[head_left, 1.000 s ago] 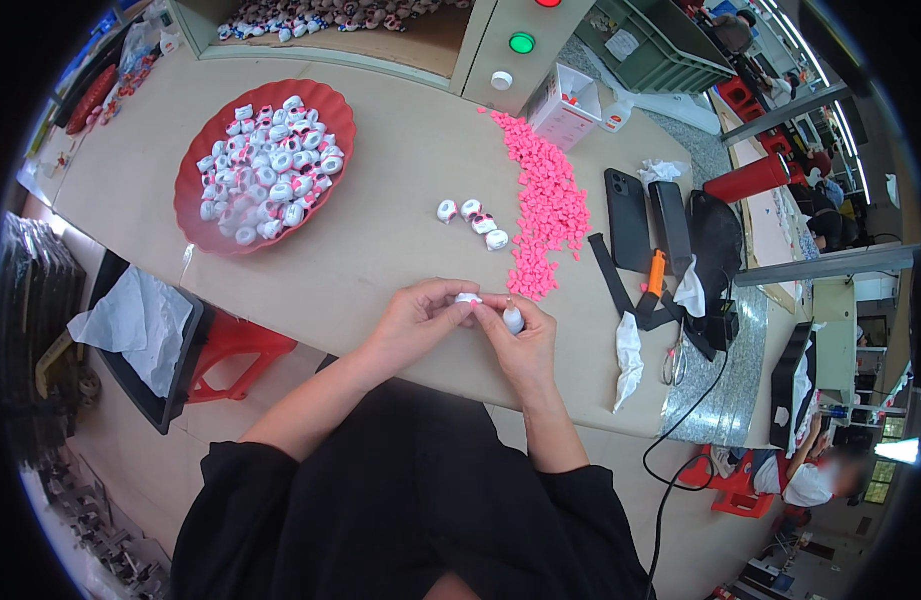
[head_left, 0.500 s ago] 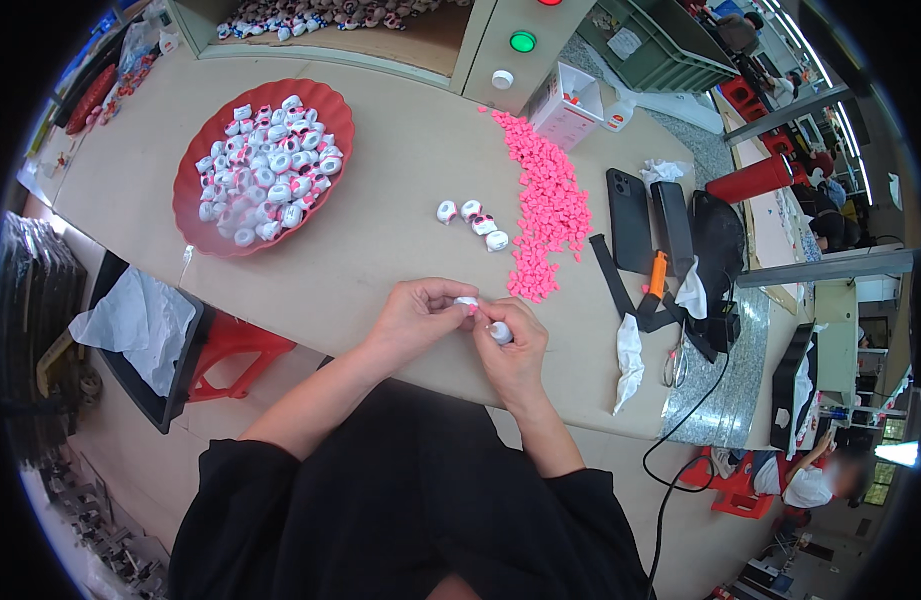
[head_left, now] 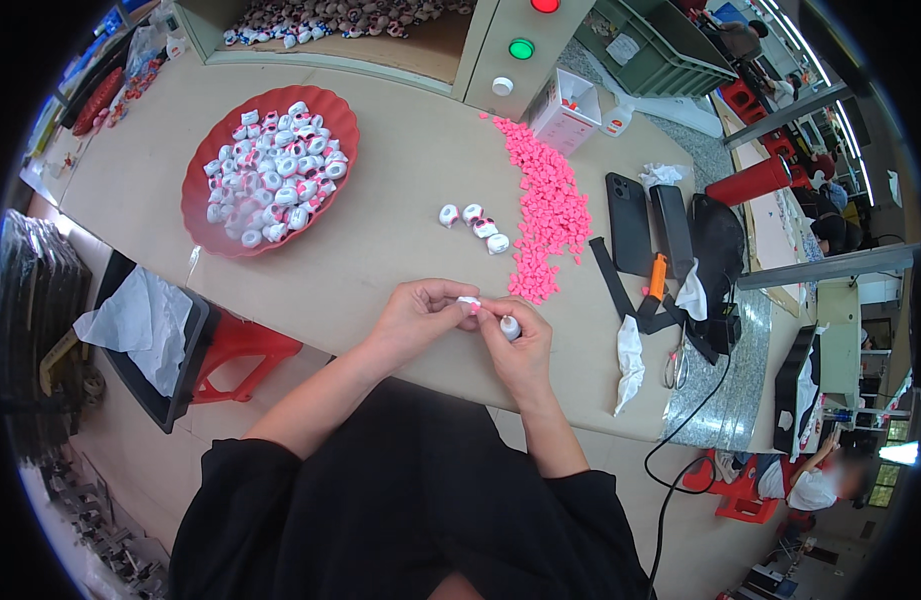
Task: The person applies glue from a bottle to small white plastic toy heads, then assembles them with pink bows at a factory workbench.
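Note:
Near the front edge of the table, my left hand (head_left: pixel 415 318) pinches a small white-and-pink figure piece (head_left: pixel 468 301) between thumb and fingers. Facing it, my right hand (head_left: pixel 523 360) touches the pink part of that piece with its fingertips. Tucked in the right hand's curled fingers is a small white bottle (head_left: pixel 510 328) with a narrow tip. Beyond my hands lie several loose white figure pieces (head_left: pixel 482 228) with pink and dark marks. A long pile of small pink pieces (head_left: pixel 550 200) stretches away to their right.
A red scalloped bowl (head_left: pixel 348 112) full of white-and-pink pieces stands at left. An open-fronted cabinet (head_left: pixel 490 60) holds more pieces at the back. On the right lie a phone (head_left: pixel 630 225), an orange-handled tool (head_left: pixel 658 275), scissors (head_left: pixel 676 368), tissues and a black cable.
My right hand has shifted slightly to the right, and the white bottle in it has turned so its tip shows. My left hand keeps its pinch; the whole view has tilted a little.

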A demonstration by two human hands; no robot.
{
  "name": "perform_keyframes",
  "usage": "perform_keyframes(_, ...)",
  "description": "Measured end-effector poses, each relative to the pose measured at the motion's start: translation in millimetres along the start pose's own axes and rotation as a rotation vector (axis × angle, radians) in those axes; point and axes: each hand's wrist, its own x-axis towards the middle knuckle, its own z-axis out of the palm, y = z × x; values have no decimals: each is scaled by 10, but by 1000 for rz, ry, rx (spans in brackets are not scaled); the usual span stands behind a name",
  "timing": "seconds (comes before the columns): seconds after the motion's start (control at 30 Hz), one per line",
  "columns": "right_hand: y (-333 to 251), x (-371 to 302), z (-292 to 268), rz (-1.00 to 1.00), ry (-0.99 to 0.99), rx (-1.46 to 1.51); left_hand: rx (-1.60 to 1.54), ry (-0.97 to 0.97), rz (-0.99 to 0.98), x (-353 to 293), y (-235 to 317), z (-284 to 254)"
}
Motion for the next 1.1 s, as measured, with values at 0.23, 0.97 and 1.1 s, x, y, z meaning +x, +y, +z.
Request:
perform_keyframes(0.23, 43, 12, -26, 44, -50, 44, -11, -10, -32, 1, 9, -18)
perform_keyframes(0.97, -25, 5, -66, 272, 21, 534, 1600, 744, 883, 220, 913, -730)
perform_keyframes(1.1, -80, 11, -157, 363, -5, 669, 1443, 422, 531, 508, 546, -150)
